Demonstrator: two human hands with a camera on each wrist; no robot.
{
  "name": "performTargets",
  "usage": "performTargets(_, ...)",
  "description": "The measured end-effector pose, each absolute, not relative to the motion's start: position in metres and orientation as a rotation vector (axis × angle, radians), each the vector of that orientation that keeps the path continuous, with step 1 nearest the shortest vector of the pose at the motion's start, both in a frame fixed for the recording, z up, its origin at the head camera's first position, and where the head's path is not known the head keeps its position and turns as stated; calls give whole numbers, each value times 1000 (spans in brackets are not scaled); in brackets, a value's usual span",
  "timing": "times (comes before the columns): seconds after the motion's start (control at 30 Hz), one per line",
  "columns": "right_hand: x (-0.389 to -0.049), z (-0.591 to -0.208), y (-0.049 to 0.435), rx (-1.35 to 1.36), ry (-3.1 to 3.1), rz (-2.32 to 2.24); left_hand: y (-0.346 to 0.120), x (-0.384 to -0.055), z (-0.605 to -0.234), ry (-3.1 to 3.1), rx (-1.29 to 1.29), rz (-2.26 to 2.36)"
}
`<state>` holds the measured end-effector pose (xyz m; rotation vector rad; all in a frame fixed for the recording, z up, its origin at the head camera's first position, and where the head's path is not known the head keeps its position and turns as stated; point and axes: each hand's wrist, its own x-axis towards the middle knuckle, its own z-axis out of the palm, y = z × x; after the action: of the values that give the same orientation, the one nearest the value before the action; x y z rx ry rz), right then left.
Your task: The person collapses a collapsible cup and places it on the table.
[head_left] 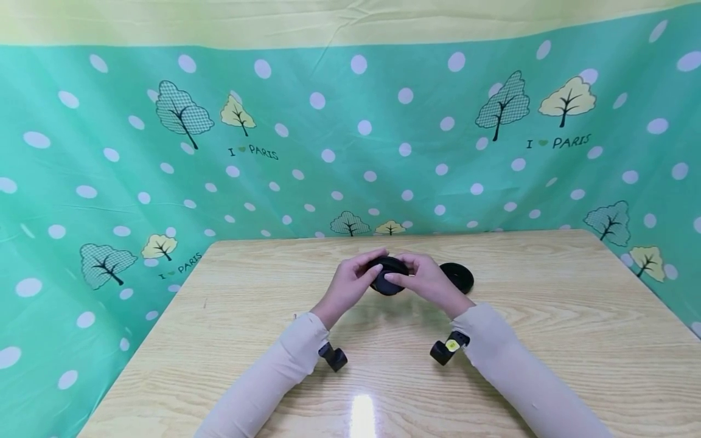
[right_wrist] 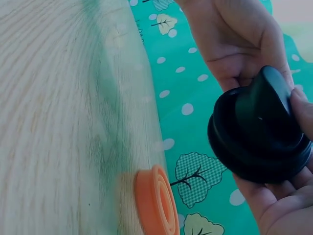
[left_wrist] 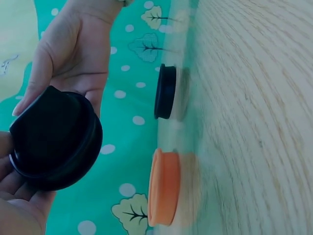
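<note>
Between both hands, above the table, is a black round piece [head_left: 388,281] with a thick stepped rim and a smooth raised part folded to a straight edge. My left hand [head_left: 353,277] grips its left side, thumb on the near face. On the right side my right hand [head_left: 429,280] holds it the same way. In the right wrist view the black round piece [right_wrist: 259,132] shows its raised fold, with the right thumb against it. An orange ring-shaped piece [left_wrist: 164,188] with concentric rings stands on the table beyond, hidden in the head view.
A flat black disc-like piece [head_left: 457,278] lies on the table just beyond the right wrist. The wooden table [head_left: 246,340] ends at a green dotted cloth [head_left: 306,164] behind. Each wrist wears a small black camera [head_left: 333,357] on a strap.
</note>
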<state>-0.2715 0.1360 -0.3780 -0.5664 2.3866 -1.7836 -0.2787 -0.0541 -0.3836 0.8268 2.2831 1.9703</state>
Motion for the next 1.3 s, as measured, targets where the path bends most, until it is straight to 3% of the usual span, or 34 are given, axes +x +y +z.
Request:
performTargets(0.53,-270,-375,130,-459,2055,-2238,-55,-278,-381,2258,713,2084)
performTargets(1.3,-269,-377,123,-384,2073,-2276,-47,-257,-357,2465,660,2113)
